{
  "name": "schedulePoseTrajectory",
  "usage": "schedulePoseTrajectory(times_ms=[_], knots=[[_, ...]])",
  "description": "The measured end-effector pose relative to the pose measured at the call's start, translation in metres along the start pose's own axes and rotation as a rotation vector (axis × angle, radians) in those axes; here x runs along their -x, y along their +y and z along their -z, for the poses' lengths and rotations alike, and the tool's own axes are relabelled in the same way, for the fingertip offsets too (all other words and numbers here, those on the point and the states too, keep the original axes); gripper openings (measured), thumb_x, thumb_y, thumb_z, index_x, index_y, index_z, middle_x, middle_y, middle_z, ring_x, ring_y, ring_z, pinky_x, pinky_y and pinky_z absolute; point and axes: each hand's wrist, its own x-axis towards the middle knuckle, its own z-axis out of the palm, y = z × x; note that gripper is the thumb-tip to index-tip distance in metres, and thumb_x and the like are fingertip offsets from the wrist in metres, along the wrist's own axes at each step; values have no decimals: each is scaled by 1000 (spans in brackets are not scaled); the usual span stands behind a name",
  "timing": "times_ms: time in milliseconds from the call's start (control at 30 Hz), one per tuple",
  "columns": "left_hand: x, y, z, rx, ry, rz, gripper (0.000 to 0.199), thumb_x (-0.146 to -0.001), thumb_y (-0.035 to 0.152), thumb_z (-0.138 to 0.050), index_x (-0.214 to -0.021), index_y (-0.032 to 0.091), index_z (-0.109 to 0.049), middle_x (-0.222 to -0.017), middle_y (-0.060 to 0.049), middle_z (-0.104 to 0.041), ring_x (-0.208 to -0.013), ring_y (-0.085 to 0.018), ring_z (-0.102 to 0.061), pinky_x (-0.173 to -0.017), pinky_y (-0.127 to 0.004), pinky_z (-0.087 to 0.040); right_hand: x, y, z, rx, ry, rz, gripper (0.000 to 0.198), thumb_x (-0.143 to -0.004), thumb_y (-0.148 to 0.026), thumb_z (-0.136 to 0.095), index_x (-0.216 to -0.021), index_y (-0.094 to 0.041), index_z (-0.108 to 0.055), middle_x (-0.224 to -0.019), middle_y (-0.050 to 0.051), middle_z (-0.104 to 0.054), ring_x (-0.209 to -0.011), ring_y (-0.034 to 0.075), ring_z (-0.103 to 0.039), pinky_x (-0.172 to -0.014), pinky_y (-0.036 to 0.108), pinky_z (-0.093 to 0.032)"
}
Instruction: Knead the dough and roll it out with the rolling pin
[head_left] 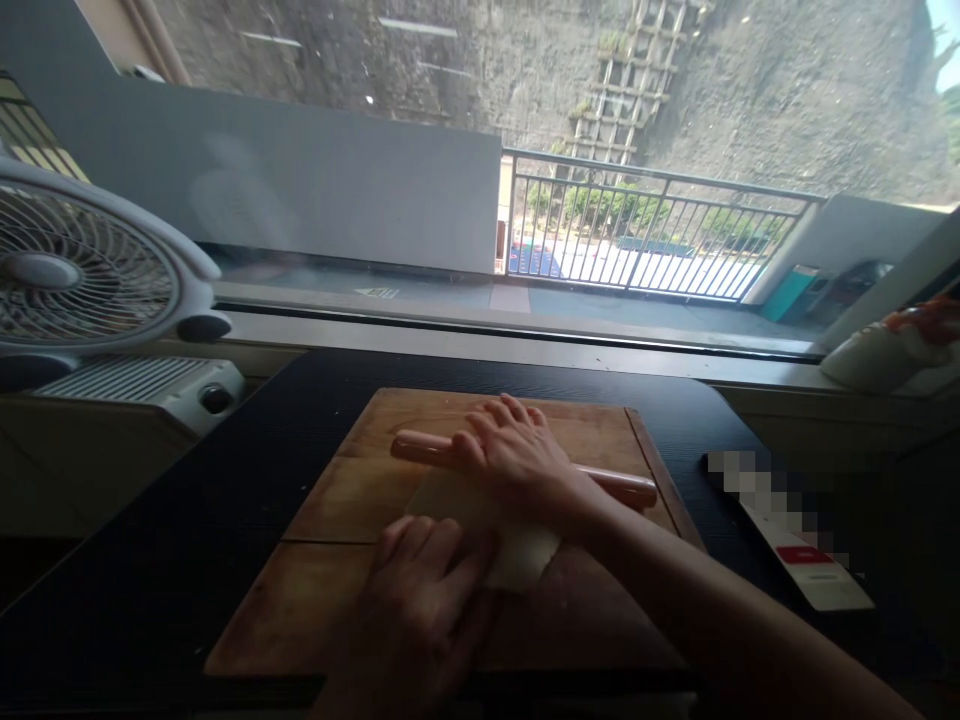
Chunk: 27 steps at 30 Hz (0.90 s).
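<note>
A wooden rolling pin point(619, 486) lies crosswise on a wooden cutting board point(322, 500). My right hand point(521, 450) is over its middle, palm on the pin, with the fingers bent forward across it and the thumb along its left part. Under and in front of the pin is a thin, pale sheet of dough point(525, 560), partly covered by my right hand and forearm. At the sheet's near left edge, my left hand point(424, 570) is closed with curled fingers on the dough. Its fingertips are in shadow and mostly hidden.
The board rests on a black table point(180, 540). To the right lies a flat, pale item with a red patch point(817, 570), partly blurred out. A white fan point(90, 270) stands at the left. Behind the table run a window sill point(420, 335) and a window.
</note>
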Motion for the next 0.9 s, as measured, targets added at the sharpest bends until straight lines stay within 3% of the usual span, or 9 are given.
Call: schedulePoseTrajectory(times_ms=[67,233,433,567,633,800,900], knots=[[0,0,0,-6,8,-7,31,-84,18,-54,-114,19,-59,-86,-5,-53,-83,-20,-45,-81,-43,-36,1,-1,-1,24,47,29,49,-94,-54,-20,-123,-26,-49,-133,7,-44,-133,26,-21,-106,48,-19],[-1,-4,-4,3,55,-35,33,-82,14,-53,-113,20,-59,-89,-5,-54,-85,-20,-46,-81,-43,-35,-23,11,3,27,1,-209,45,-95,-47,-24,-121,-21,-51,-135,12,-40,-132,28,-22,-103,52,-21],[-2,0,-3,-29,27,-6,31,-83,20,-54,-114,22,-59,-87,-5,-55,-83,-20,-47,-81,-41,-37,2,-8,-3,34,99,50,45,-95,-50,-22,-119,-25,-52,-129,7,-47,-131,24,-23,-104,44,-22],[-2,-3,6,-125,97,12,33,-79,17,-57,-111,23,-60,-103,-7,-58,-97,-23,-51,-87,-43,-37,-24,11,5,80,114,-182,45,-97,-44,-22,-114,-20,-57,-124,12,-50,-118,26,-40,-96,43,-30],[1,-11,13,-265,101,48,39,-76,20,-60,-115,22,-58,-110,-9,-59,-102,-26,-52,-89,-46,-38,-32,19,9,96,137,-223,46,-98,-39,-20,-108,-18,-59,-116,12,-56,-105,23,-50,-91,38,-34],[-1,-32,16,-472,56,157,35,-76,19,-55,-110,19,-59,-111,-10,-63,-99,-29,-59,-83,-46,-44,-5,8,9,151,107,47,36,-98,-38,-27,-111,-29,-60,-86,6,-66,-79,20,-59,-80,34,-37],[-18,-42,18,-433,83,133,28,-83,13,-44,-108,17,-57,-114,-11,-63,-103,-25,-59,-85,-39,-46,5,4,15,159,41,67,32,-96,-38,-36,-122,-36,-53,-84,4,-67,-78,21,-61,-73,32,-39]])
